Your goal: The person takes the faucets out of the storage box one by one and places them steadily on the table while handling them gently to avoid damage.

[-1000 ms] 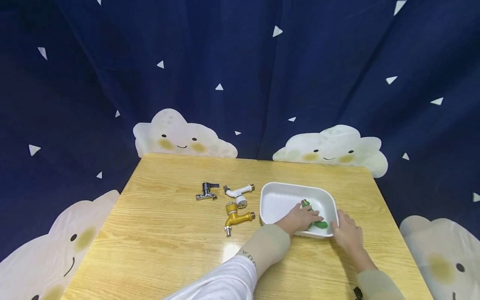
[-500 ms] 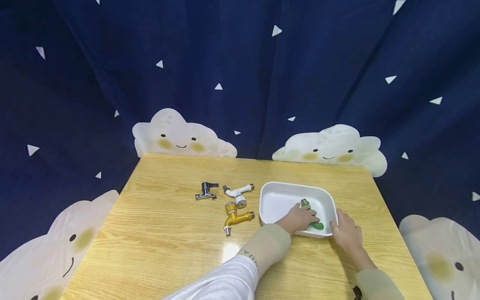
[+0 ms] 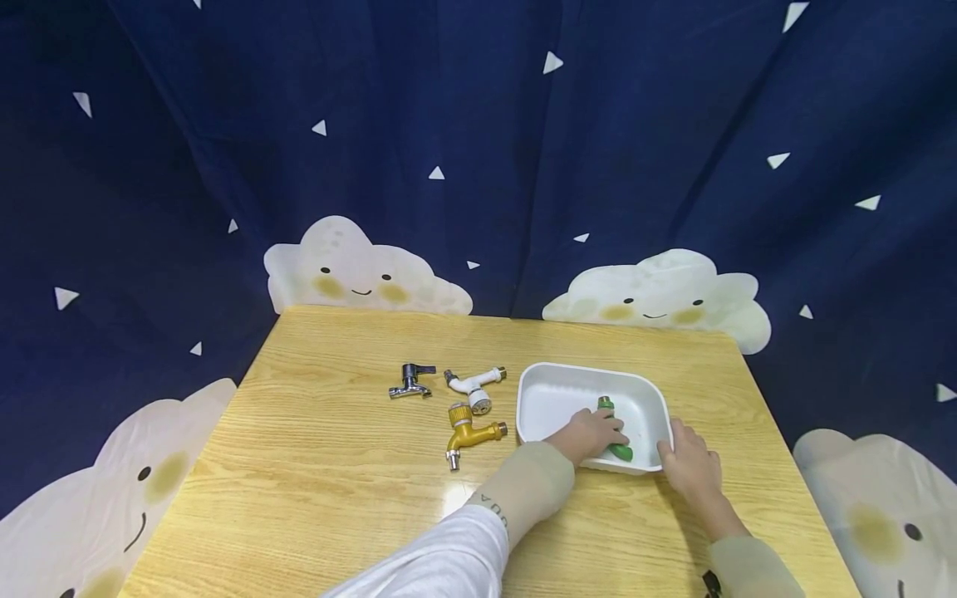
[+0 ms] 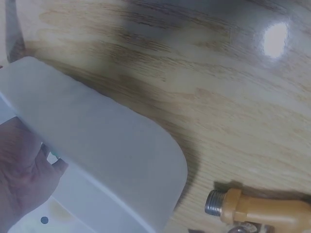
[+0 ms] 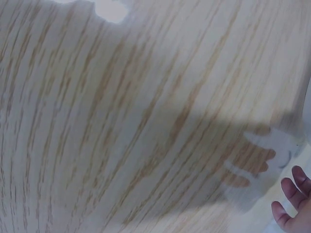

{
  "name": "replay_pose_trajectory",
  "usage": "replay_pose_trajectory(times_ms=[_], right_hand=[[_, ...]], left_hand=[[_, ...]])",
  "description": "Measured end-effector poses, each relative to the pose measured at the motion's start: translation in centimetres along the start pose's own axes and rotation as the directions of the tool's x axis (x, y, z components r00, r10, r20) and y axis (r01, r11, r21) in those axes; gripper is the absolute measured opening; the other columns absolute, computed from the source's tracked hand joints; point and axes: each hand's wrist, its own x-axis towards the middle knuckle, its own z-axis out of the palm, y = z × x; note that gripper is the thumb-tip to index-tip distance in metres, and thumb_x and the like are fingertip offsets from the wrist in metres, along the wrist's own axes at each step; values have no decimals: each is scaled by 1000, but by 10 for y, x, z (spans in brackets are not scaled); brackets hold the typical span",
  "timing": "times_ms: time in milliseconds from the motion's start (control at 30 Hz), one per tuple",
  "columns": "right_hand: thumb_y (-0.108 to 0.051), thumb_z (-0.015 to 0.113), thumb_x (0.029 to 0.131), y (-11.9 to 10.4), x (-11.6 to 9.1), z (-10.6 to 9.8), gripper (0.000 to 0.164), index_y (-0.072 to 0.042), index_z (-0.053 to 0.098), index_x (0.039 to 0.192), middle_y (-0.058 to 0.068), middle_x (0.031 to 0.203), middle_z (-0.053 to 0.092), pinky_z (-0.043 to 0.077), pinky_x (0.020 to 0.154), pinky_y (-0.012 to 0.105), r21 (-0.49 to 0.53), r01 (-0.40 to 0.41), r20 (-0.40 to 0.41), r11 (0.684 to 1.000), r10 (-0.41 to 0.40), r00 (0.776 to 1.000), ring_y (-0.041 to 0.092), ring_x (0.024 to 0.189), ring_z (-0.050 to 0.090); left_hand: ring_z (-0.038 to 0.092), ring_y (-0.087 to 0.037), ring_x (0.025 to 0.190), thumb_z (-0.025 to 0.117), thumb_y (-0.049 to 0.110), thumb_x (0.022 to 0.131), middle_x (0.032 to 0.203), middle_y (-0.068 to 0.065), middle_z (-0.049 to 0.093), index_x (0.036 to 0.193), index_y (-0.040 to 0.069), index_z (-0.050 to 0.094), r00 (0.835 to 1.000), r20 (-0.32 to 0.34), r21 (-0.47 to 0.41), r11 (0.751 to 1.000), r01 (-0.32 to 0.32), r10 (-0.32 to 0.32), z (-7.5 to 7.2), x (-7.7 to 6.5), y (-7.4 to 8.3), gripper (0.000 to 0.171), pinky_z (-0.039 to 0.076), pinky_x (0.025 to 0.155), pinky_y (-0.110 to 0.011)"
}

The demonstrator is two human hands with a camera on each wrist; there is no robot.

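Note:
Inside the white plastic tub (image 3: 549,386), my left hand (image 3: 594,433) grips a green tap (image 3: 620,452). The tap's threaded end shows beyond the fingers and its rounded green end toward the near wall; its middle is covered by my hand. In the left wrist view that hand (image 4: 22,170) reaches behind the tub's wall (image 4: 112,131), with a sliver of green by the fingers. At the tub's right near corner, my right hand (image 3: 694,463) holds the rim, thumb over it and fingers along the outside. The right wrist view shows its fingertips (image 5: 293,188) spread apart.
Left of the tub lie a white tap (image 3: 473,386), a yellow tap (image 3: 473,433) and a chrome tap with a dark lever (image 3: 411,381). The wooden table (image 3: 336,465) ends at a dark blue curtain (image 3: 478,124) with printed clouds.
My left hand and the green tap have shifted slightly left within the tub, and the tap has turned a little. My right hand and the tub stay nearly in place.

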Motion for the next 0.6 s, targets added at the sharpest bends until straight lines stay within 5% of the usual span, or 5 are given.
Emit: replay_pose_trajectory(times_ms=[233, 433, 600], right_hand=[[-25, 33, 92, 0, 1, 1, 47, 1, 32, 132, 28, 120, 46, 36, 79, 62, -3, -8, 1, 1000, 8, 1000, 45, 108, 43], [-24, 33, 92, -1, 1, 1, 46, 1, 33, 131, 28, 118, 47, 37, 77, 61, 2, -10, 2, 1000, 10, 1000, 44, 106, 44], [-24, 34, 92, -1, 1, 0, 46, 1, 33, 131, 28, 118, 47, 37, 76, 60, 1, -5, -5, 1000, 5, 1000, 44, 105, 45]], left_hand=[[19, -3, 134, 48, 24, 92, 143, 24, 26, 134, 51, 33, 1000, -8, 14, 1000, 17, -17, 2, 4, -5, 52, 31, 101, -23], [34, 0, 116, 52, 23, 90, 131, 24, 39, 130, 51, 38, 998, -57, 62, 997, 41, -37, 3, 3, -7, 51, 36, 88, -17], [38, -2, 111, 52, 22, 90, 125, 22, 44, 130, 50, 40, 994, -97, 63, 996, 60, -53, 3, 1, -11, 50, 35, 93, -20]])
